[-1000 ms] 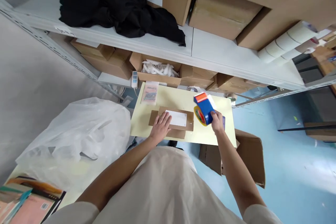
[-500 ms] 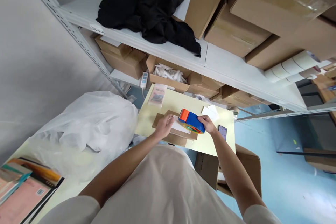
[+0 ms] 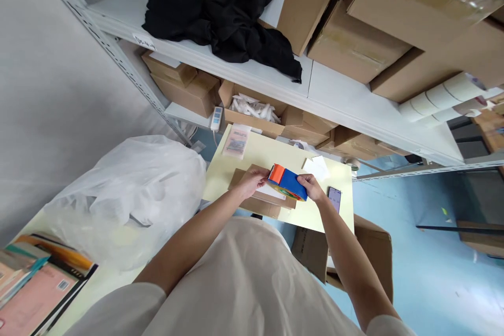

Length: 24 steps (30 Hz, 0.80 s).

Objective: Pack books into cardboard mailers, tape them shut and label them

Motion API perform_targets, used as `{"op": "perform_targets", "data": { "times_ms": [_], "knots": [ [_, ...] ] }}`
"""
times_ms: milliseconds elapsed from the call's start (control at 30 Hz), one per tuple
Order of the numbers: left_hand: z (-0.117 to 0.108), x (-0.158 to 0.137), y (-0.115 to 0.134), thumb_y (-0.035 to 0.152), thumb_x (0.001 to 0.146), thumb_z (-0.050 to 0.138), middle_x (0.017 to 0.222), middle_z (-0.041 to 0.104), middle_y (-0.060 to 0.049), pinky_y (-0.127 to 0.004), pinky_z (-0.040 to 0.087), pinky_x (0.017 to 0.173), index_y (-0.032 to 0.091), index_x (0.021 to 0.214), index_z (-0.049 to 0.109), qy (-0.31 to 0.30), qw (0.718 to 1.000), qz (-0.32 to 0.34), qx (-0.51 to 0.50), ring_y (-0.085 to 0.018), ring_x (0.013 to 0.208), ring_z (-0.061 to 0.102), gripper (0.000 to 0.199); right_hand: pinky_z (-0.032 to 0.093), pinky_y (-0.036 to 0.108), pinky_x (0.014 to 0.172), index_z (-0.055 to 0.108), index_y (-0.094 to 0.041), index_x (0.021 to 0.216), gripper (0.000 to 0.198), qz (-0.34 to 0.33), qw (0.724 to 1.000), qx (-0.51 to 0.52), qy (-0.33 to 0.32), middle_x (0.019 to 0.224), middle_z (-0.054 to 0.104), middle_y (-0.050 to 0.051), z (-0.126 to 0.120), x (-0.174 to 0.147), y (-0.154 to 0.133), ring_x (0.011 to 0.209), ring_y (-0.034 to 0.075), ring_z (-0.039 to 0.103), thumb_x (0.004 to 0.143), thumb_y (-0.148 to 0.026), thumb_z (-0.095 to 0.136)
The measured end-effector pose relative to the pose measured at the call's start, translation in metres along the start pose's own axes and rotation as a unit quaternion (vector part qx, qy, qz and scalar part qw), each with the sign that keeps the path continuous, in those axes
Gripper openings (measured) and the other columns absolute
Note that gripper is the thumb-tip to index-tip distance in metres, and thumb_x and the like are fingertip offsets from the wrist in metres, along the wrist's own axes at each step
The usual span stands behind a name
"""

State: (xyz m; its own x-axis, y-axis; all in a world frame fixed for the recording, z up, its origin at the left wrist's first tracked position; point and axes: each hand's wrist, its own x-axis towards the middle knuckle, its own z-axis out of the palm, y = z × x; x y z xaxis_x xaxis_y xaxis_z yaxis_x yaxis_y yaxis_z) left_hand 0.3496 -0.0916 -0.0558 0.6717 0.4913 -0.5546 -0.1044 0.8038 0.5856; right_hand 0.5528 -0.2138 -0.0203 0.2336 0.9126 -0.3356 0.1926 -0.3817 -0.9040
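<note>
My right hand (image 3: 309,186) is wrapped round the blue body of a tape dispenser (image 3: 293,184) that has an orange front. It is held tilted above the table. My left hand (image 3: 254,181) is at the dispenser's toothed orange end, its fingers pinched together. Whatever lies between those fingertips is too small to make out. Beneath both hands lies a flat brown cardboard piece (image 3: 285,202), with a white sheet (image 3: 271,194) on top of it, partly hidden by the dispenser and my left hand.
The pale yellow table (image 3: 268,149) carries a plastic-wrapped packet (image 3: 237,142), white papers (image 3: 316,167) and a phone (image 3: 334,198). A large translucent plastic bag (image 3: 129,194) fills the left side. Shelving with cardboard boxes (image 3: 358,47) and black cloth (image 3: 236,5) rises ahead. An opened carton (image 3: 372,252) stands at lower right.
My left hand has moved slightly right and up, from beside the white sheet to the dispenser's orange end. My right hand and the dispenser have hardly moved.
</note>
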Motion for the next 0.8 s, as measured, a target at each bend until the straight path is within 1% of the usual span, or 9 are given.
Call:
{"op": "perform_targets", "data": {
  "times_ms": [100,167,267,333,400,500,567,700,800],
  "knots": [
    [-0.002,0.000,0.003,0.024,0.053,0.081,0.054,0.054,0.004,-0.019,0.036,0.052,0.015,0.058,0.061,0.020,0.998,0.036,0.049,-0.004,0.049,0.044,0.023,0.021,0.023,0.044,0.039,-0.019,0.048,0.059,-0.004,1.000,-0.012,-0.005,0.047,0.031,-0.005,0.000,-0.001,-0.001,0.046,0.007,0.026,0.069,-0.071,0.055],
    [-0.003,-0.002,0.005,0.030,0.057,0.079,0.058,0.057,0.002,-0.021,0.040,0.055,0.015,0.064,0.064,0.021,0.996,0.043,0.069,-0.005,0.051,0.047,0.023,0.021,0.023,0.044,0.039,-0.018,0.048,0.059,-0.005,1.000,-0.019,-0.002,0.047,0.031,-0.005,0.000,0.000,-0.001,0.046,0.007,0.026,0.070,-0.070,0.056],
    [-0.004,-0.004,0.007,0.035,0.061,0.078,0.066,0.061,0.000,-0.024,0.046,0.062,0.015,0.071,0.065,-0.002,0.998,0.008,0.062,-0.007,0.057,0.054,0.026,0.020,0.023,0.043,0.040,-0.018,0.048,0.058,-0.006,1.000,-0.018,-0.005,0.047,0.031,-0.005,0.000,0.000,0.000,0.046,0.006,0.026,0.070,-0.069,0.056],
    [-0.004,-0.003,0.006,0.031,0.058,0.080,0.067,0.062,-0.001,-0.026,0.048,0.063,0.014,0.070,0.065,-0.010,0.997,-0.017,0.076,-0.008,0.058,0.056,0.025,0.021,0.023,0.043,0.039,-0.018,0.048,0.058,-0.004,1.000,-0.018,-0.013,0.047,0.031,-0.005,-0.001,0.000,0.002,0.045,0.006,0.026,0.070,-0.069,0.056],
    [-0.003,0.000,0.006,0.025,0.055,0.081,0.065,0.062,-0.001,-0.026,0.048,0.061,0.014,0.066,0.065,0.001,0.995,-0.019,0.097,-0.008,0.056,0.056,0.023,0.021,0.023,0.043,0.039,-0.018,0.049,0.057,-0.003,1.000,-0.022,-0.015,0.047,0.031,-0.005,-0.001,0.000,0.002,0.045,0.006,0.026,0.070,-0.069,0.056],
    [-0.005,0.003,0.007,0.021,0.055,0.079,0.058,0.060,0.001,-0.024,0.047,0.059,0.014,0.061,0.065,0.027,0.993,0.008,0.115,-0.008,0.054,0.055,0.018,0.022,0.023,0.044,0.040,-0.018,0.050,0.057,-0.008,0.999,-0.040,-0.015,0.047,0.032,-0.005,0.000,-0.001,-0.002,0.046,0.007,0.028,0.071,-0.069,0.055],
    [-0.009,0.002,0.009,0.021,0.055,0.080,0.057,0.060,0.001,-0.025,0.048,0.062,0.014,0.059,0.065,0.038,0.990,0.029,0.130,-0.009,0.056,0.057,0.017,0.023,0.023,0.044,0.041,-0.018,0.050,0.057,-0.010,0.998,-0.060,-0.016,0.047,0.033,-0.005,0.002,-0.002,-0.008,0.046,0.007,0.028,0.072,-0.068,0.054],
    [-0.023,-0.002,0.016,0.028,0.051,0.084,0.064,0.066,-0.001,-0.030,0.052,0.071,0.014,0.064,0.068,0.072,0.984,0.066,0.150,-0.013,0.063,0.062,0.025,0.024,0.023,0.043,0.041,-0.018,0.050,0.056,-0.002,0.994,-0.112,-0.013,0.047,0.034,-0.005,0.007,-0.004,-0.025,0.047,0.007,0.030,0.071,-0.069,0.056],
    [-0.034,-0.006,0.022,0.034,0.048,0.085,0.064,0.067,-0.002,-0.032,0.053,0.071,0.013,0.067,0.070,0.089,0.978,0.081,0.171,-0.012,0.060,0.062,0.032,0.025,0.023,0.043,0.042,-0.018,0.050,0.056,0.003,0.988,-0.154,-0.013,0.047,0.036,-0.004,0.007,-0.006,-0.037,0.047,0.008,0.030,0.071,-0.068,0.056]
  ]
}}
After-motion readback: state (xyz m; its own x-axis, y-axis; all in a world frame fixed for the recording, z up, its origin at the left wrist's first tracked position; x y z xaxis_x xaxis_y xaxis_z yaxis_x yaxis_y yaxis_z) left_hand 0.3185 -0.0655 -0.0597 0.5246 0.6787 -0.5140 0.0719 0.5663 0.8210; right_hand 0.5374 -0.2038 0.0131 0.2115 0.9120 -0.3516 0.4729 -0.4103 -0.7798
